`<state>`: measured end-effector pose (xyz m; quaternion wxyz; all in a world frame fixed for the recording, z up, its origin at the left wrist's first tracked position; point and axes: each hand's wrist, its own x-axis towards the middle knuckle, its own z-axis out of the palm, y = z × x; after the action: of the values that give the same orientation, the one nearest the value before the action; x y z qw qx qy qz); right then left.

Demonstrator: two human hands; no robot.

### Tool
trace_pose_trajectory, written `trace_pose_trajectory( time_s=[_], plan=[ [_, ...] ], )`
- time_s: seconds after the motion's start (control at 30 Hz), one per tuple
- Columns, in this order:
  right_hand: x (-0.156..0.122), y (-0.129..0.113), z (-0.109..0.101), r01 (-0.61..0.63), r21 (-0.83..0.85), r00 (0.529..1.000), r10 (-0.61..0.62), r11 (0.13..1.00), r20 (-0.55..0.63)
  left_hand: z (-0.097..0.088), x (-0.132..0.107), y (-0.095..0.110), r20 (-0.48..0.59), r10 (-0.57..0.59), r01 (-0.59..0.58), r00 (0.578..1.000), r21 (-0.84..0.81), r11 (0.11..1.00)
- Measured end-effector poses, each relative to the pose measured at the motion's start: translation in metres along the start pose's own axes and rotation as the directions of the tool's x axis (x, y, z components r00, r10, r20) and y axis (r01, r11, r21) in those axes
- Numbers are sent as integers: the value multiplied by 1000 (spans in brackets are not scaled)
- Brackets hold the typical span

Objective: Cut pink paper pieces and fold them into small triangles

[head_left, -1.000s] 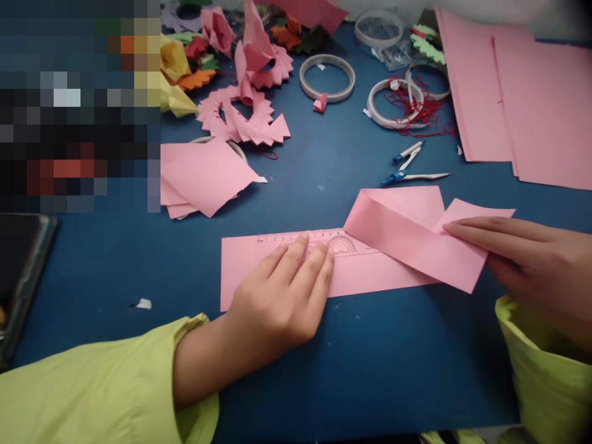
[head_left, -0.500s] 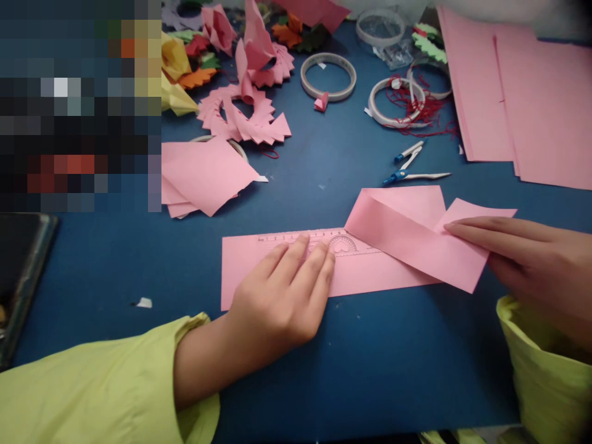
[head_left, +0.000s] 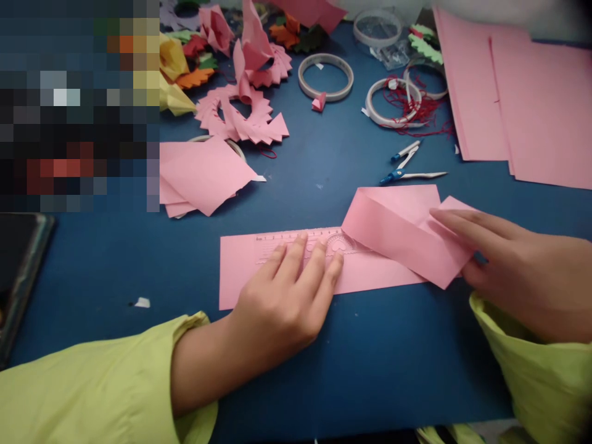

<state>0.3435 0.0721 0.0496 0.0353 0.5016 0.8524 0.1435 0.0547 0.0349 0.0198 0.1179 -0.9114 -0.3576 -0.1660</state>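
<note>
A pink sheet of paper (head_left: pixel 383 275) lies lengthwise on the blue table in front of me. On its upper edge rests a clear ruler (head_left: pixel 333 239) with a protractor cut-out. My left hand (head_left: pixel 287 296) presses flat on the ruler and paper, fingers spread. At the sheet's right part, a pink paper strip (head_left: pixel 393 240) is lifted and folded over, angled across the sheet from the ruler's edge. My right hand (head_left: pixel 513 259) grips the strip's right end, fingers on top; the thumb is mostly hidden.
Beyond the paper lie a compass (head_left: pixel 404 169), tape rolls (head_left: pixel 326 77), red thread (head_left: pixel 423 105) and large pink sheets (head_left: pixel 550 111). At the left are pink paper pieces (head_left: pixel 203 176), folded paper rings (head_left: pixel 240 117) and a dark-edged object (head_left: pixel 23 277).
My right hand has moved left with the end of the pink strip, drawing it further over the sheet. My left hand stays on the ruler, its fingers slightly more spread.
</note>
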Motion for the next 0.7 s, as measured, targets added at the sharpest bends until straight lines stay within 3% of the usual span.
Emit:
trace_pose_trajectory(
  time_s=[0.13, 0.23, 0.37, 0.47, 0.6, 0.63, 0.7],
  plan=[
    [11, -20, -5, 200, -123, 960, -220, 972, -174, 2, 2, 3, 69, 37, -35, 997, -29, 999],
    [16, -32, -7, 360, -35, 910, -359, 932, -208, 3, 3, 2, 118, 56, -49, 991, -61, 997],
    [17, -39, -2, 476, 59, 847, -439, 878, -301, 2, 4, 1, 144, 25, -12, 989, -88, 996],
    [19, -34, 2, 435, 55, 832, -377, 899, -406, 2, 2, 2, 116, 15, -9, 993, -53, 999],
    [24, -11, 4, 240, 30, 825, -188, 970, -532, 3, 1, 3, 73, -10, 10, 997, 4, 1000],
    [25, -5, 4, 241, 17, 844, -201, 970, -497, 3, 0, 3, 68, -9, 9, 998, 5, 1000],
    [26, 5, 4, 310, -7, 839, -277, 951, -469, 4, 0, 3, 56, -11, 10, 998, 12, 1000]
  ],
)
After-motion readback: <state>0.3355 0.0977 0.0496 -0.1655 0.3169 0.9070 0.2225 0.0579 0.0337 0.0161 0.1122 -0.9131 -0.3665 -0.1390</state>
